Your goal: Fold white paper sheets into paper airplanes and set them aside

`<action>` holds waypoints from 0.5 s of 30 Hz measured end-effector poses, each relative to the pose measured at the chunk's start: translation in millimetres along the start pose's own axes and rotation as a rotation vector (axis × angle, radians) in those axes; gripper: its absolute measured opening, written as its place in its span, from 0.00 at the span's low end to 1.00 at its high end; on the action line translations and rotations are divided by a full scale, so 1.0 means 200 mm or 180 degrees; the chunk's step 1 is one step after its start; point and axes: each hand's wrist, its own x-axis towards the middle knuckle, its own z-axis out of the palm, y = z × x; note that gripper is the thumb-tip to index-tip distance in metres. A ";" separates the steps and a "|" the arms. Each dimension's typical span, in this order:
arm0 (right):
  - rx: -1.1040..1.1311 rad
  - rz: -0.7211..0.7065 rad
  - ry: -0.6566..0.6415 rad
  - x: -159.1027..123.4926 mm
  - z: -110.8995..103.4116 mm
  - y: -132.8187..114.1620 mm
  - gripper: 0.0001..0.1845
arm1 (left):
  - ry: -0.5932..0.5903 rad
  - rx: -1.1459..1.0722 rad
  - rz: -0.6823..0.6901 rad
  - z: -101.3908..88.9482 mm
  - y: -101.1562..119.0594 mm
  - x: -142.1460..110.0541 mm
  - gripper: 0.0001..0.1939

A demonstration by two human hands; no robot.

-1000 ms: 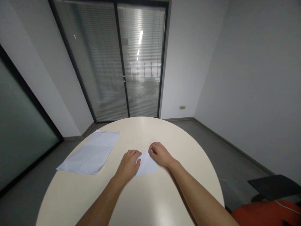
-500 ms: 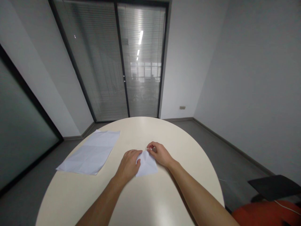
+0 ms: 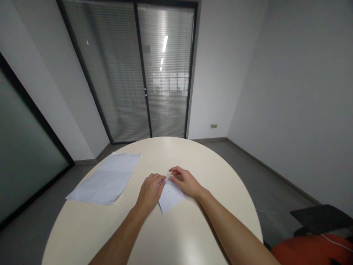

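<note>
I see both hands low in the middle of the frame, meeting over a small folded paper (image 3: 169,197) that lies on the round cream surface (image 3: 193,228). My left hand (image 3: 150,191) rests palm down on the left part of that paper, fingers curled and pressing it flat; its grip is not closed around anything, only pressing. My right hand (image 3: 185,180) sits just right of it, on the paper's upper right edge, with the thumb and forefinger drawn together at the top corner, and that grip looks pinched on the paper's edge. The fingertips of the two hands are nearly touching above the paper. The paper's near corner points toward the bottom of the frame, clear of both hands.

At center left, well apart from the hands, a larger creased sheet (image 3: 106,179) lies flat near the surface's left rim. A glass door with blinds (image 3: 143,73) fills the upper middle. At lower right I can make out a red seat (image 3: 314,250) and a dark panel (image 3: 322,219).
</note>
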 end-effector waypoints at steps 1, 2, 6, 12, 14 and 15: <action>-0.0004 0.0053 -0.0007 0.00 0.00 0.01 0.18 | 0.0068 0.0013 -0.0044 0.00 0.00 0.00 0.08; -0.0019 0.0115 -0.0016 0.00 0.00 0.02 0.20 | 0.0143 0.0034 -0.0097 0.00 -0.01 0.00 0.08; -0.0084 0.0370 -0.0008 -0.01 -0.02 0.04 0.26 | 0.0508 0.0034 -0.0366 -0.01 -0.02 0.00 0.07; -0.0099 0.0533 -0.0114 -0.02 -0.04 0.01 0.39 | 0.1013 -0.0199 -0.0648 -0.01 -0.03 -0.01 0.09; -0.0085 0.0518 -0.0074 -0.02 -0.03 0.00 0.44 | 0.1074 -0.0242 -0.0645 -0.01 -0.03 -0.01 0.09; -0.0050 0.0514 -0.0037 -0.02 -0.03 0.00 0.47 | 0.1088 -0.0274 -0.0639 -0.01 -0.02 -0.01 0.09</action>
